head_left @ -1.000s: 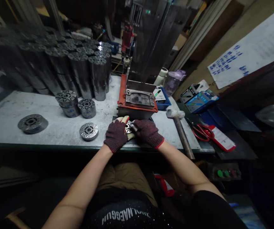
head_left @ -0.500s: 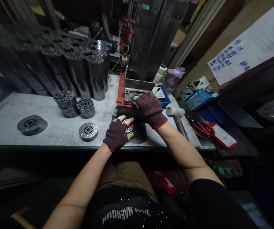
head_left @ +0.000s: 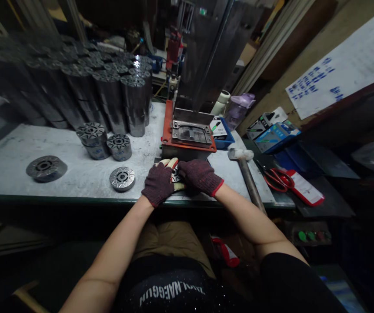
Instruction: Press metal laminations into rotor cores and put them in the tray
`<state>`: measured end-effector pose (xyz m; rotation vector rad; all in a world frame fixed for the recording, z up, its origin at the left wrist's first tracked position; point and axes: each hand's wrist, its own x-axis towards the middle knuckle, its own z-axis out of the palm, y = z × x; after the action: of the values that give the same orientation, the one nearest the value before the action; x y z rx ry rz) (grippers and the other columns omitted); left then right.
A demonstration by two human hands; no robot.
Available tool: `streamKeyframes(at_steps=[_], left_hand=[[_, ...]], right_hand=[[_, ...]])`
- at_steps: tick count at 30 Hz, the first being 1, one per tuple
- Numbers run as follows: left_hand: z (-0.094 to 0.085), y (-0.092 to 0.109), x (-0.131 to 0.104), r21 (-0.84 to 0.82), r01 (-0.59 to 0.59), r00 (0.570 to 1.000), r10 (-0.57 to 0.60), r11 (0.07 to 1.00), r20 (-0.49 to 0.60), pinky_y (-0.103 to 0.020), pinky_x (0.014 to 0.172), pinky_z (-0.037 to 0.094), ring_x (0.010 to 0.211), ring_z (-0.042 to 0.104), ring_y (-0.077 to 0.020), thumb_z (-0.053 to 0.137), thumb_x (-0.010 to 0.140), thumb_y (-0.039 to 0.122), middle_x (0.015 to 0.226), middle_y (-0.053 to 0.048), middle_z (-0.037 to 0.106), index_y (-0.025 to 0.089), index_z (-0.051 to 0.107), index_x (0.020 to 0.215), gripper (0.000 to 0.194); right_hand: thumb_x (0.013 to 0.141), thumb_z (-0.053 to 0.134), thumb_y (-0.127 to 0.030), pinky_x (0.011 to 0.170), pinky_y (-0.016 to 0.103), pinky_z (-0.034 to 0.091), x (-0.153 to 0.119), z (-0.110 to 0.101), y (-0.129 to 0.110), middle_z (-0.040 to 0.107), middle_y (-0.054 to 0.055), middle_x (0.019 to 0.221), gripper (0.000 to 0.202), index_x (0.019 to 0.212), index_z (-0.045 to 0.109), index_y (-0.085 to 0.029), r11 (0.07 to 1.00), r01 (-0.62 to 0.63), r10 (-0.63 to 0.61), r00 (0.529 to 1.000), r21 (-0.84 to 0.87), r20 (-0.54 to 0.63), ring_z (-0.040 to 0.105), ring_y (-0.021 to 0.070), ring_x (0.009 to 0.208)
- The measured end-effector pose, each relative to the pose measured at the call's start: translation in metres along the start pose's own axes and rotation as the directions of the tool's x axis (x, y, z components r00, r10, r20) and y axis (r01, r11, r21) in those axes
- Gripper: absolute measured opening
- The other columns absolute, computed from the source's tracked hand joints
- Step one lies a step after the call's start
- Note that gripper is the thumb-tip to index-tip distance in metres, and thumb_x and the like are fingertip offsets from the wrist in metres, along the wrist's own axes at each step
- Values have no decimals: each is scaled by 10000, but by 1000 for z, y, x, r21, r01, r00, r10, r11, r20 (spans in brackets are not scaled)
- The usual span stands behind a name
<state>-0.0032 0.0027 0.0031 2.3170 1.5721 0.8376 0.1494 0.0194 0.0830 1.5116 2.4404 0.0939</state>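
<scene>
My left hand point(head_left: 159, 182), in a dark maroon knit glove with pale fingertips, grips a round slotted metal core point(head_left: 175, 174) near the table's front edge. Only a strip of the core's star-patterned top shows between the hands. My right hand point(head_left: 200, 176), gloved alike, is at the core's right side with its fingers curled in. Its fingertips are hidden, so what they pinch cannot be made out. Just behind both hands stands an orange-framed fixture point(head_left: 188, 145) with a metal plate point(head_left: 192, 132) on top. A similar single core point(head_left: 122, 179) lies flat to the left.
Two short core stacks point(head_left: 92, 141) point(head_left: 119, 148) and a slanted stack point(head_left: 46, 168) stand at left. Tall core columns point(head_left: 135, 106) fill the back left. A hammer point(head_left: 247, 174), red-handled scissors point(head_left: 275, 180), a blue tray point(head_left: 224, 140) and bottles point(head_left: 239, 108) are to the right.
My right hand has come off the fixture's top plate and moved toward me, down to the core beside my left hand. My left hand keeps its hold on the core.
</scene>
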Motion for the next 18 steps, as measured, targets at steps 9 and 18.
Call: streamKeyframes(at_steps=[9, 18], left_hand=[[3, -4, -2, -87, -52, 998, 49, 995, -44, -418, 1123, 401, 1311, 511, -300, 790, 739, 440, 1438, -132, 533, 189, 421, 1490, 874], [-1, 9, -4, 227, -58, 998, 55, 972, 18, -462, 988, 456, 1210, 576, -354, 653, 883, 498, 1513, -149, 452, 309, 380, 1547, 742]], right_hand=[[996, 489, -312, 783, 360, 494, 12, -5, -4, 753, 162, 1095, 347, 1241, 687, -166, 995, 91, -90, 996, 48, -19, 704, 297, 979], [997, 498, -435, 1028, 473, 379, 25, -7, 43, 632, 190, 1313, 521, 1399, 570, -111, 994, -89, 107, 806, 60, -583, 522, 336, 1207]])
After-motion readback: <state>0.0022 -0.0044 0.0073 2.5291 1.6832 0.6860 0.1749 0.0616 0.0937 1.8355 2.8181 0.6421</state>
